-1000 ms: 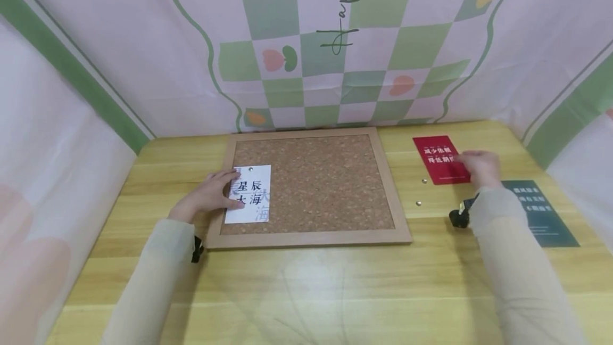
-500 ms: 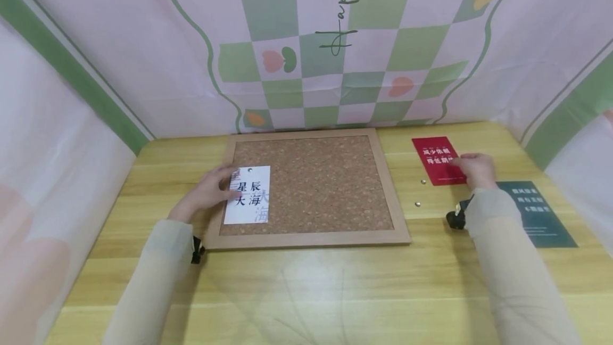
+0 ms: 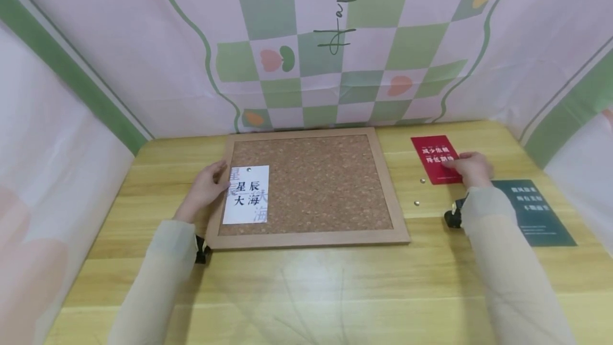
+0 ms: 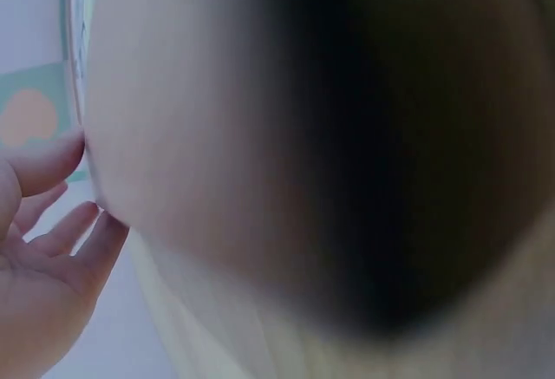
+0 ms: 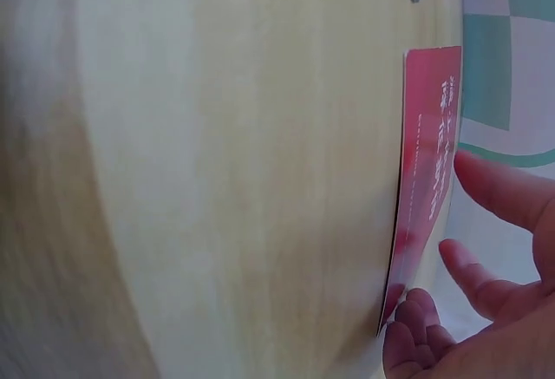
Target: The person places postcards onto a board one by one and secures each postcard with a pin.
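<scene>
The left hand rests at the left edge of a wood-framed corkboard; in the left wrist view its thumb and fingertips touch the frame's edge. A white printed card lies on the cork's left side, with a silver thumbtack at its top. The right hand is at the right side of a red card. In the right wrist view its thumb reaches over the card, and other fingers meet the card's end, only loosely bent.
Two silver thumbtacks lie between board and red card. A dark green card lies at the right, partly behind the right sleeve. A wooden table carries everything. Behind it hangs a green-checked cloth.
The left hand has drawn back from the white card to the frame's left edge. The right thumb has shifted slightly left over the red card.
</scene>
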Motion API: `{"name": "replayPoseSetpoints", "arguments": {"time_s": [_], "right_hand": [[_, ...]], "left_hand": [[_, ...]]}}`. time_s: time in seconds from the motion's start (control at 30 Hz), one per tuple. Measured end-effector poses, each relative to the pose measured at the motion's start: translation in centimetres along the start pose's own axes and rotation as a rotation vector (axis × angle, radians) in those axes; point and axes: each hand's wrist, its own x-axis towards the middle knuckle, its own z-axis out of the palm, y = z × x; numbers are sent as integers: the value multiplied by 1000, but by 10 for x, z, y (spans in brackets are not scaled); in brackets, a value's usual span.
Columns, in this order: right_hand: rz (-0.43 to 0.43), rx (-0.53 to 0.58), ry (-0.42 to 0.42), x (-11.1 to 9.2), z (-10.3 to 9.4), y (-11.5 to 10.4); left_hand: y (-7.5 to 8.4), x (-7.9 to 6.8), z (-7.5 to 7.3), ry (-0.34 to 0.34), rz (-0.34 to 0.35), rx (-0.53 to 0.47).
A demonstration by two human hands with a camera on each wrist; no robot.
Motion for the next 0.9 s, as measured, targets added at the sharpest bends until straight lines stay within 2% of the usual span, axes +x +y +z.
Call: {"name": "replayPoseSetpoints", "arguments": {"time_s": [0.33, 0.6, 0.73, 0.9], "right_hand": [[-37, -126, -3, 1, 3, 2], [10, -180, 7, 3, 3, -1], [46, -215, 11, 3, 3, -3], [88, -207, 5, 3, 3, -6]], "left_hand": [[0, 1, 2, -5, -100, -37], [0, 2, 4, -13, -125, -15], [0, 3, 4, -11, -125, -36], [0, 2, 3, -13, -131, -61]]}}
